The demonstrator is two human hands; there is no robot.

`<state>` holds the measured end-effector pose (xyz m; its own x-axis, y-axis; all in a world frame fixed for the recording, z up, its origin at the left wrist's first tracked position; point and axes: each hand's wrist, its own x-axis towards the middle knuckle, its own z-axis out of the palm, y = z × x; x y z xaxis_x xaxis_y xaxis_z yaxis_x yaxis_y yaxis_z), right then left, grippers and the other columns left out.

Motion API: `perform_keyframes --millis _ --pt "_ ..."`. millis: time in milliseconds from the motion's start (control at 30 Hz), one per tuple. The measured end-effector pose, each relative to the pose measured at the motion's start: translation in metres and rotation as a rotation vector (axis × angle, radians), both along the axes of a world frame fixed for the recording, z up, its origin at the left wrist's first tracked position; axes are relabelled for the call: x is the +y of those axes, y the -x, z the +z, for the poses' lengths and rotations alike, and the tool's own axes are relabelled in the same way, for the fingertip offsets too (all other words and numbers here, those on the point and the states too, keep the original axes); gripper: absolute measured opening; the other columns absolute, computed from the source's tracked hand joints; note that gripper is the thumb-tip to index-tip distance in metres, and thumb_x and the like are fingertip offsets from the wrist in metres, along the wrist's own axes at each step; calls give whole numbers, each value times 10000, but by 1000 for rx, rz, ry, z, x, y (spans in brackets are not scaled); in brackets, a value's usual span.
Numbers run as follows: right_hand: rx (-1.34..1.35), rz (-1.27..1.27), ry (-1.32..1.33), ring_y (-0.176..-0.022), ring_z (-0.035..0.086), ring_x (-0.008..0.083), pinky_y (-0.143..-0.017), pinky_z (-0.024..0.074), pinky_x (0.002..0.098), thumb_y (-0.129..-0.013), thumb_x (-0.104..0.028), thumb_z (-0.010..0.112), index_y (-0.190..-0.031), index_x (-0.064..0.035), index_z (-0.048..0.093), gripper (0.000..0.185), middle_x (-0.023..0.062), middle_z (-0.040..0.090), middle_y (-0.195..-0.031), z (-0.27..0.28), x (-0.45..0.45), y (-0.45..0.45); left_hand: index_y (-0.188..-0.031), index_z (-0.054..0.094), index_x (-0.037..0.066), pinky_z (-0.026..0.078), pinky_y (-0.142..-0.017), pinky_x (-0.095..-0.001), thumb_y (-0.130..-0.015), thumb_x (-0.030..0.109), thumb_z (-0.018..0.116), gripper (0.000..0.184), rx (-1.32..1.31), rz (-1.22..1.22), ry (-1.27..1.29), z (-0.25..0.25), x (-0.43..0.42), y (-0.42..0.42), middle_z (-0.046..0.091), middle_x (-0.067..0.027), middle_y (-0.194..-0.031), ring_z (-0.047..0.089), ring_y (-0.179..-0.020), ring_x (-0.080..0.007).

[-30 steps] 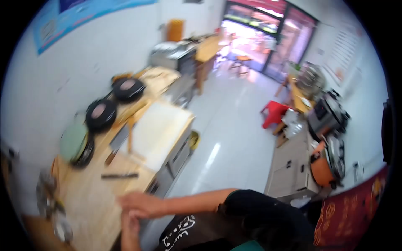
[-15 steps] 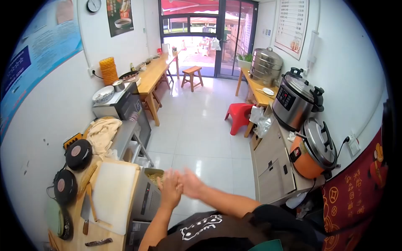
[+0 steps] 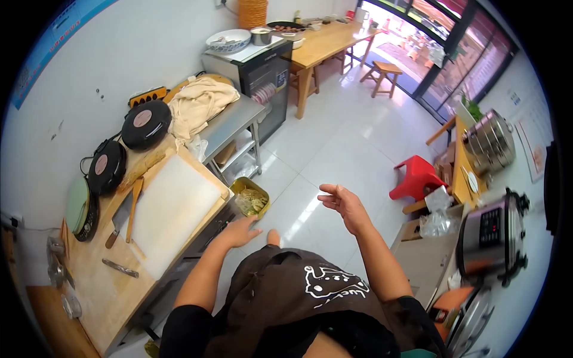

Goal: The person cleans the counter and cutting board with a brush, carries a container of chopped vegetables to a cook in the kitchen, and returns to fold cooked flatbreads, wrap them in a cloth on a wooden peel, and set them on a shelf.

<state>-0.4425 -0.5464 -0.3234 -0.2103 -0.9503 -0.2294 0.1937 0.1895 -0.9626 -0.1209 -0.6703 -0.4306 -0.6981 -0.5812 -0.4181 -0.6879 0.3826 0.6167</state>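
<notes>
Hand positions, compared with half a second ago: my hands were together; they are now well apart. The left hand (image 3: 239, 231) is at 7 o'clock from view centre, fingers extended and slightly spread. Its fingertips are near the yellow bin (image 3: 243, 184) at 8 o'clock; contact cannot be determined. The right hand (image 3: 346, 209) is at 4 o'clock, raised above the floor, fingers apart and loosely curved.

Materials, left to right: worktop (image 3: 98, 304), 8 o'clock, pale flat wood; cleaver (image 3: 123, 209), 9 o'clock, rectangular metal blade, wooden handle; cutting board (image 3: 176, 206), 9 o'clock, smooth, white, rectangular; bin, rounded corners, holding light, crumpled matter; floor (image 3: 322, 143), 1 o'clock, glossy pale tiles; stool (image 3: 418, 176), 3 o'clock, moulded red plastic.
</notes>
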Motion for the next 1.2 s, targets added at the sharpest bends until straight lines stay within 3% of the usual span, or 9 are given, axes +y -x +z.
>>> perform_keyframes --millis 133,267,367,433,500,633,800,1000,1200 --pt "282 129 -172 -1122 585 242 -975 436 357 -997 -405 419 -1262 26 555 524 157 612 -1205 -22 -58 53 -1369 454 -9 396 -1029 -358 -918 399 593 624 408 364 -266 28 -89 44 524 -223 -1351 513 -1249 -296" --pt "404 169 -312 -1079 618 235 -938 468 342 -1001 -378 449 -1233 26 579 484 133 614 -1218 -41 -79 122 -1378 416 -51 397 -1022 -341 -920 352 597 636 455 618 -165 12 -216 90 524 -233 -1340 519 -1238 -286" --pt "400 159 -426 -1071 621 230 -924 472 339 -992 -404 467 -1228 29 581 506 128 625 -1196 -62 -83 180 -1387 407 -43 398 -1023 -347 -916 356 593 645 508 731 -136 46 -262 135 509 -249 -1350 520 -1240 -289" --pt "358 122 -456 -1026 630 215 -893 475 329 -978 -407 489 -1200 28 602 502 123 646 -1146 -76 -95 222 -1380 415 -43 402 -1020 -352 -916 364 586 640 469 681 -61 27 -290 160 512 -253 -1343 523 -1236 -300" --pt "362 145 -450 -1010 632 205 -864 477 322 -966 -416 509 -1174 35 618 508 119 662 -1112 -92 -120 270 -1368 422 -49 420 -1004 -365 -918 368 578 633 356 586 73 4 -306 178 521 -258 -1322 543 -1204 -315" --pt "437 306 -349 -997 626 198 -878 468 320 -965 -409 521 -1181 12 624 485 117 662 -1086 -102 -230 330 -1353 437 -50 437 -979 -370 -924 362 578 612 378 763 56 -15 -283 198 533 -254 -1303 570 -1156 -308" --pt "579 659 -67 -1086 598 240 -945 446 342 -958 -389 542 -1199 14 611 475 151 655 -1136 -80 -412 285 -1289 505 -46 455 -915 -329 -933 298 591 503 371 1044 -37 -30 -218 189 603 -184 -1200 599 -1052 -228" --pt "691 923 271 -1195 529 335 -1017 406 369 -909 -460 581 -1308 29 512 635 249 533 -1296 -46 -572 139 -1250 524 -25 447 -857 -281 -948 254 572 414 461 1359 -125 14 -197 174 609 -69 -1074 551 -976 -130" --pt "830 847 393 -1256 473 368 -1030 390 431 -811 -548 662 -1325 101 445 855 285 498 -1315 -89 -693 22 -1313 493 -22 438 -957 -312 -960 256 559 454 489 1537 -53 9 -218 157 599 -137 -1223 561 -1128 -193"
